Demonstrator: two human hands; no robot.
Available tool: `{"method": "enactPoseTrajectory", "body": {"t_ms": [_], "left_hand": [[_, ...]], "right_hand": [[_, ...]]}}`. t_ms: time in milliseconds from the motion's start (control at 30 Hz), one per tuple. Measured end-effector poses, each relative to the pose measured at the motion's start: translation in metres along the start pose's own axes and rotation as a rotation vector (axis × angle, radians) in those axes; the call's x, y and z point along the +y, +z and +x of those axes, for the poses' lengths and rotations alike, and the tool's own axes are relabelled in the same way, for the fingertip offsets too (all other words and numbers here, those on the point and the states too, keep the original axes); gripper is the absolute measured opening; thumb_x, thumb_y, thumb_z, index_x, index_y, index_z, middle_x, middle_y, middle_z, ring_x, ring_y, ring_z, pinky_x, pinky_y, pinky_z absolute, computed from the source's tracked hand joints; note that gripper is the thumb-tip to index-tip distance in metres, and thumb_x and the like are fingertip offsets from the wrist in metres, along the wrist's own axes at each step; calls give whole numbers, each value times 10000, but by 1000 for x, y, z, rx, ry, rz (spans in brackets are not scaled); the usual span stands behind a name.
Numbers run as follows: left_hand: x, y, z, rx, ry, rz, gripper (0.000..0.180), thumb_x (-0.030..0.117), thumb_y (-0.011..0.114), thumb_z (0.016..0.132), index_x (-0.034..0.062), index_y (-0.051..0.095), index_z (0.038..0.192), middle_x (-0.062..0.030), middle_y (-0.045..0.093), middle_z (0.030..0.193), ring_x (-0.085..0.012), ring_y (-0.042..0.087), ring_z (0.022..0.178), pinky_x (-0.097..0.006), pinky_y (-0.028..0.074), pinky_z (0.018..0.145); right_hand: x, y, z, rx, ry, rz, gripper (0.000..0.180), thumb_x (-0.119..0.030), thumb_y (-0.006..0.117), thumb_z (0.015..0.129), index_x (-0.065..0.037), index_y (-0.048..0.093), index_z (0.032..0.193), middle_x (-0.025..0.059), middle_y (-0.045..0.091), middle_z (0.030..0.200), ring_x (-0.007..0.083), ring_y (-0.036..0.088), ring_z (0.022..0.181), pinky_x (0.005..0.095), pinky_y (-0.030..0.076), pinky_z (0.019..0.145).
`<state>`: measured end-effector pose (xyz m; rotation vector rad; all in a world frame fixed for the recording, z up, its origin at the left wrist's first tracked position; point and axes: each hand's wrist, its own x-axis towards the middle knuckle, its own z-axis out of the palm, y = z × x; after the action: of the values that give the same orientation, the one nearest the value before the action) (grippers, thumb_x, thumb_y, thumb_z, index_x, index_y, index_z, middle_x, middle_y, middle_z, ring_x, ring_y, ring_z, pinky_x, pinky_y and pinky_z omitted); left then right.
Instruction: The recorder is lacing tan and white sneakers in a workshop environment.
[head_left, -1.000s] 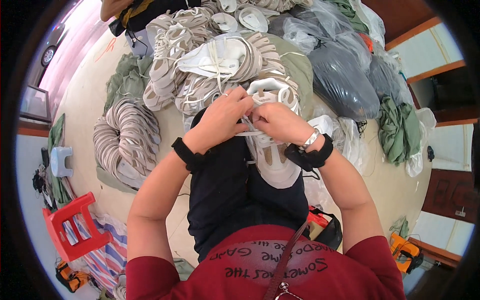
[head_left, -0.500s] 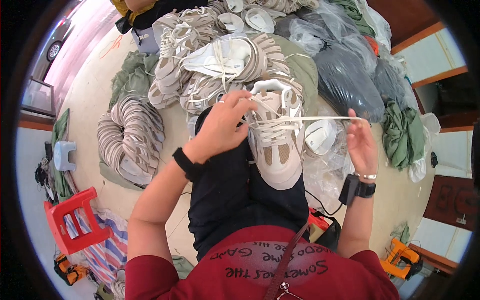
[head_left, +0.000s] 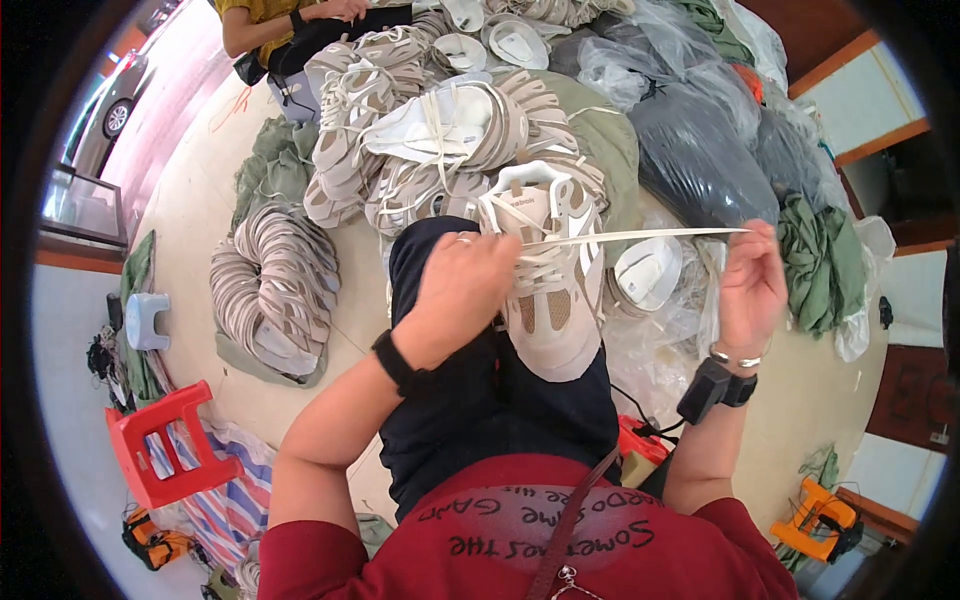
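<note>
A beige and white sneaker [head_left: 550, 325] rests toe toward me on my knees, with flat cream laces across its tongue. My right hand [head_left: 752, 285], out to the right, pinches one end of a shoelace [head_left: 650, 235]. That lace runs taut and almost level back to the sneaker's eyelets. Against the sneaker's left side, my left hand [head_left: 465, 295] is closed, fingertips at the lacing where the lace meets it; its grip is partly hidden by its own fingers.
Beyond my knees lies a heap of similar sneakers [head_left: 360, 110]. Curved stacks of shoe parts [head_left: 270, 285] lie at left. Dark plastic-wrapped bags [head_left: 700, 160] fill the back right. A red stool [head_left: 165, 445] stands at lower left. Another person's arm [head_left: 320, 12] shows at the top.
My right hand has moved right, drawing the lace out longer. My left hand has come down and nearer, closing beside the laces. The other person's arm and hands have come into view.
</note>
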<state>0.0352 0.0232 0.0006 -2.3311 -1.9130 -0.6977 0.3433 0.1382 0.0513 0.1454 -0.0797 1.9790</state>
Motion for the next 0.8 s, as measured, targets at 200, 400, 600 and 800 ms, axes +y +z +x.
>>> {"method": "enactPoseTrajectory", "body": {"t_ms": [200, 400, 600, 800], "left_hand": [[-53, -18, -29, 18, -287, 121, 146, 86, 555, 847, 59, 619, 976, -149, 637, 712, -356, 609, 690, -448, 450, 671], [-51, -15, -25, 98, -408, -158, 93, 41, 541, 826, 41, 620, 875, -154, 651, 753, -318, 627, 753, -424, 462, 721], [-48, -24, -14, -103, -456, -1033, 98, -13, 533, 777, 32, 603, 830, -84, 643, 912, -219, 580, 869, -316, 442, 834], [-45, -45, -4, -227, -203, -581, 109, 108, 695, 752, 59, 598, 747, -80, 615, 1118, -250, 534, 1116, -454, 305, 1057]], "right_hand": [[-74, 8, -14, -77, -196, -82, 160, 95, 430, 941, 89, 439, 1100, 144, 485, 1097, 235, 535, 971, 377, 502, 935], [-138, -4, -26, 4, -381, -239, 149, 68, 393, 970, 126, 479, 1077, 206, 545, 1106, 308, 558, 1056, 424, 488, 1009], [-221, -37, -30, 91, -577, -267, 192, 20, 392, 984, 152, 501, 1072, 260, 581, 1130, 344, 573, 1090, 453, 475, 1043], [-210, -115, -25, 363, -595, -1085, 232, -26, 454, 967, 99, 515, 1153, 199, 585, 1147, 273, 587, 1060, 402, 490, 990]]}}
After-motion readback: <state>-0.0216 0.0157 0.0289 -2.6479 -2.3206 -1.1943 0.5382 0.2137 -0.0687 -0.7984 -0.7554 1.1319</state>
